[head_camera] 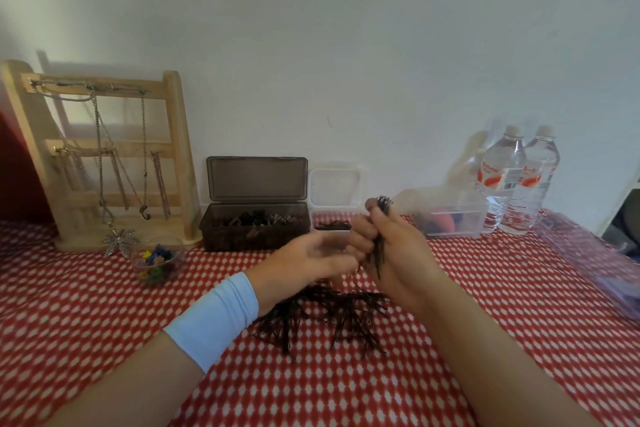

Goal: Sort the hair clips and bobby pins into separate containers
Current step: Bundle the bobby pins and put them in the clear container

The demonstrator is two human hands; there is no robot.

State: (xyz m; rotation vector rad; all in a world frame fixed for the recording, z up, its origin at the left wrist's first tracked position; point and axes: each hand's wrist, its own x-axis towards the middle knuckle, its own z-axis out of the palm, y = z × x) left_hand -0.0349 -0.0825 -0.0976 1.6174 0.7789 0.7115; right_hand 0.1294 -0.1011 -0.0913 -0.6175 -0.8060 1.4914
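Left hand (304, 262) blurred, right hand (398, 253) gripping one bobby-pin bundle (378, 258); two bottles (500, 180) (533, 184) behind.

Two water bottles (519, 180) stand at the far right, each wearing a red-and-white label (493, 175). There's lettering on both labels, but it's too blurred to read. No text here is legible.
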